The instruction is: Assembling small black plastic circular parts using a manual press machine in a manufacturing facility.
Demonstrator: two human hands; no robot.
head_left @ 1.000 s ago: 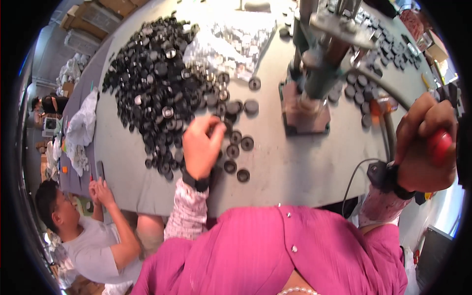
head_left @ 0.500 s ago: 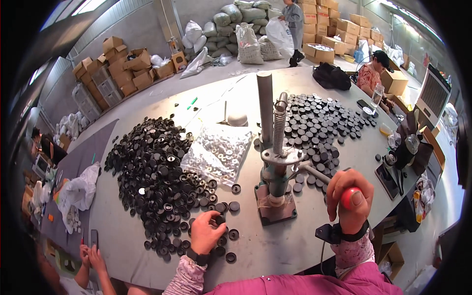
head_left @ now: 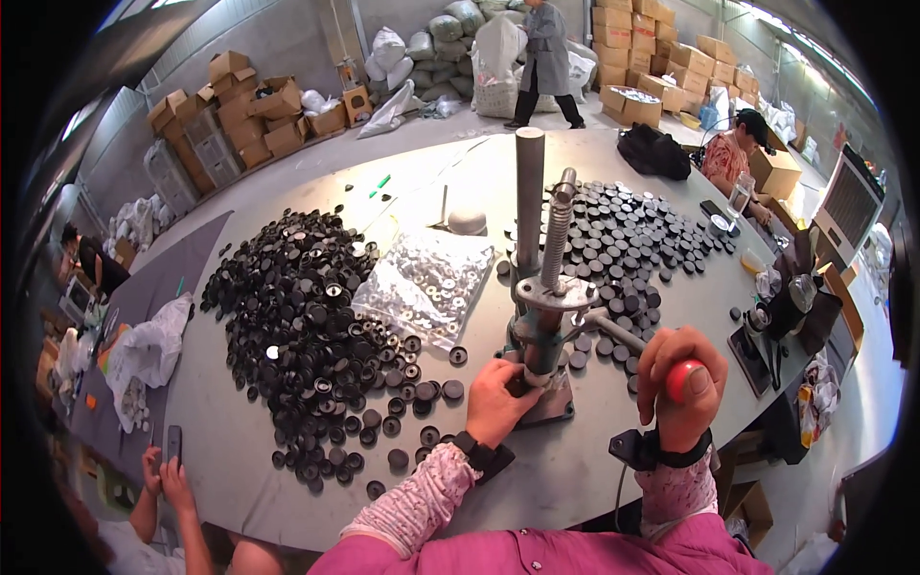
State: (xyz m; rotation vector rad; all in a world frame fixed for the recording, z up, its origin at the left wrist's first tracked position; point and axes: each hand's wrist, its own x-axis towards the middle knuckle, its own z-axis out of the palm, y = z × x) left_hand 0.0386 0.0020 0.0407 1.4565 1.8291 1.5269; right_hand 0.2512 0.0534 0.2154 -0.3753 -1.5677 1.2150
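At the middle of the table stands a green hand press [head_left: 544, 331] with a steel post and a coiled spring. My right hand [head_left: 682, 383] is wrapped round the red ball knob [head_left: 683, 381] of its lever. My left hand [head_left: 500, 398] reaches to the press base, thumb and fingers pinched together under the ram. Whatever sits between those fingertips is hidden. Left of the press lies a big heap of black round caps [head_left: 297, 316], with loose ones near my left wrist. A clear plastic bag [head_left: 426, 292] of small metal rings lies between heap and press.
Many black discs [head_left: 623, 235] spread behind the press. A black cloth bag [head_left: 652, 153], a glass jar [head_left: 740, 192] and a phone stand [head_left: 752, 359] lie on the right. At lower left another person's hands [head_left: 168, 479] hold a phone. Cartons [head_left: 254, 110] and sacks stand beyond.
My left hand has moved right from the loose caps to the press base. My right hand stays on the knob. The person at the back has stepped left.
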